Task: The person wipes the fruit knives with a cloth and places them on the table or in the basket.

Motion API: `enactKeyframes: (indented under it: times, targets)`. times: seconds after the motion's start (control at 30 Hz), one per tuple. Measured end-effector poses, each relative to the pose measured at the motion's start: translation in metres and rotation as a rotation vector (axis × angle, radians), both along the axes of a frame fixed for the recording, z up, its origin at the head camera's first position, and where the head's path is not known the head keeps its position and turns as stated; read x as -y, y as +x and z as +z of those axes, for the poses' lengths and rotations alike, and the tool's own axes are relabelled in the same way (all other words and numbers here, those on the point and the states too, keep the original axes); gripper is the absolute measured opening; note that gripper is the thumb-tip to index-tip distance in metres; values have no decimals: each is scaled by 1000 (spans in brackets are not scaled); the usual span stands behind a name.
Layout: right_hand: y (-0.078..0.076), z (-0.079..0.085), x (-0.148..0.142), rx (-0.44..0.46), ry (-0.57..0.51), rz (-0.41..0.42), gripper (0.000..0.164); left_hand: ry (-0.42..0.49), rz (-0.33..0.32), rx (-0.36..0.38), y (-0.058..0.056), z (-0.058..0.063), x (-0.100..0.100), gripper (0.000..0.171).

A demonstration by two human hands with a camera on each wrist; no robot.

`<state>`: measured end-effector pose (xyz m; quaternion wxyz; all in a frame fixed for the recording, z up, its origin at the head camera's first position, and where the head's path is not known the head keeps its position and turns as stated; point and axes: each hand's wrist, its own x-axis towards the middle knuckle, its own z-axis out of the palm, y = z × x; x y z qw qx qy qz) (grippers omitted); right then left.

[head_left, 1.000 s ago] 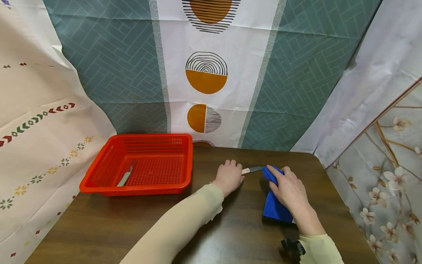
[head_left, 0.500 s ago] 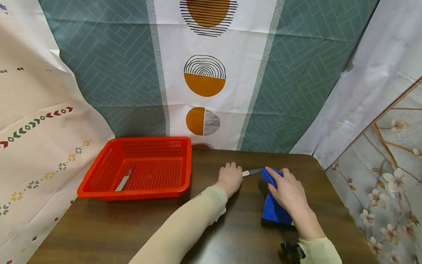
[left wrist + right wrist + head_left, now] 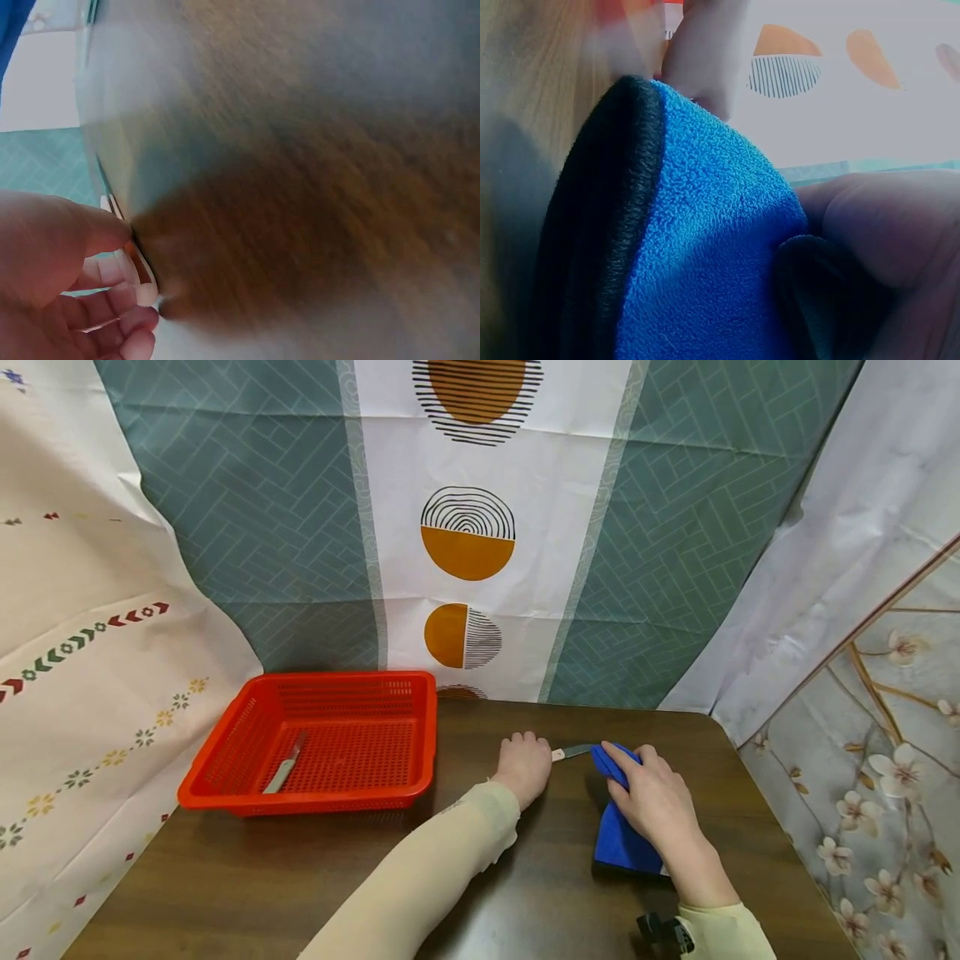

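Note:
In the head view my left hand (image 3: 523, 768) grips a small knife by its pale handle, and the blade (image 3: 576, 750) points right. The left wrist view shows the thumb and curled fingers around the knife handle (image 3: 147, 291). My right hand (image 3: 660, 793) holds a folded blue cloth (image 3: 624, 839), whose upper fold covers the knife's tip end. Its lower part hangs toward the table. Up close in the right wrist view, the cloth (image 3: 712, 217) has a fuzzy terry surface and a dark bound edge, pinched between thumb and fingers.
A red perforated plastic basket (image 3: 307, 802) stands at the left on the brown wooden table (image 3: 247, 877). Inside it lies another knife (image 3: 283, 768) with a pale handle. Patterned fabric (image 3: 480, 635) hangs behind the table, with more drapes on both sides.
The cloth and right hand have shifted slightly left along the blade, toward the left hand. The left hand keeps its grip on the knife. The head view has tilted a little.

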<state>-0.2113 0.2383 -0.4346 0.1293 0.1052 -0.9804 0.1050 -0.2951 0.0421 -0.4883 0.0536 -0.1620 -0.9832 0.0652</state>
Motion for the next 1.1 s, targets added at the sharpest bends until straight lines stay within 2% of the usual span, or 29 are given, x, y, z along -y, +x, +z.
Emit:
enactKeyframes:
  times: [0.13, 0.37, 0.53, 0.63, 0.8, 1.0, 1.1]
  targets:
    - [2, 1, 2, 0, 0, 3, 60, 2, 12, 25, 3, 4, 2, 16]
    - [4, 5, 5, -8, -3, 16, 60, 70, 29, 76, 11, 16, 9, 15]
    - [6, 8, 9, -20, -2, 20, 60, 68, 32, 110, 20, 25, 14, 19]
    - [8, 9, 13, -18, -2, 27, 60, 53, 34, 134, 26, 26, 17, 23]
    - [9, 11, 21, -28, -10, 51, 61, 59, -7, 90, 36, 25, 28, 28]
    - [13, 13, 29, -60, -16, 76, 61, 208, -72, -13, 57, 29, 50, 18]
    - [15, 14, 34, -68, -21, 89, 62, 246, -99, -61, 68, 30, 62, 20]
